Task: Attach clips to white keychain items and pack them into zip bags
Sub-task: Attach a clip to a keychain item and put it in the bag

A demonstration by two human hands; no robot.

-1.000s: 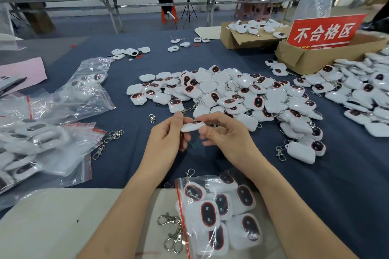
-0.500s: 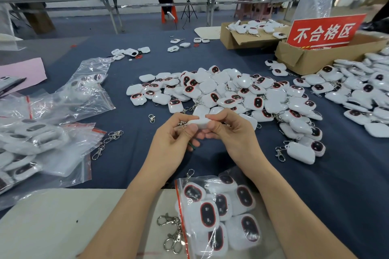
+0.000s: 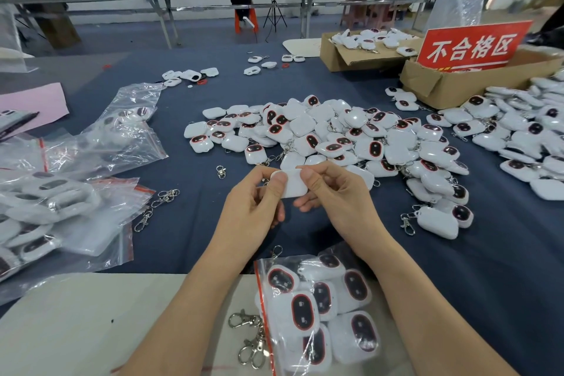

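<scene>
I held one white keychain item (image 3: 293, 184) in the middle of the frame, just above the dark blue tablecloth (image 3: 503, 284), with its plain white back turned toward me. My left hand (image 3: 253, 207) had its fingers curled round the item's left end, thumb pressed on top. My right hand (image 3: 338, 201) pinched the right end between thumb and bent fingers. Whether a clip hung from it I could not tell, as my fingers covered the edges. Just beyond my hands, in the centre, lay the big pile of white items (image 3: 335, 134), some face up with dark red-rimmed ovals, some face down. A second heap (image 3: 534, 137) spread along the right edge. At the bottom centre, between my forearms, a zip bag (image 3: 317, 308) filled with items lay partly on a pale board (image 3: 76, 330), with a bunch of metal clips (image 3: 250, 336) touching its left side. One loose clip (image 3: 220, 171) sat on the cloth just left of my hands, and more clips (image 3: 158, 201) lay further left beside the filled zip bags (image 3: 45, 207) at the left edge. In the upper right stood a cardboard box (image 3: 451, 82) carrying a red sign (image 3: 471, 46), and behind it a smaller box (image 3: 351, 55) holding more items.
</scene>
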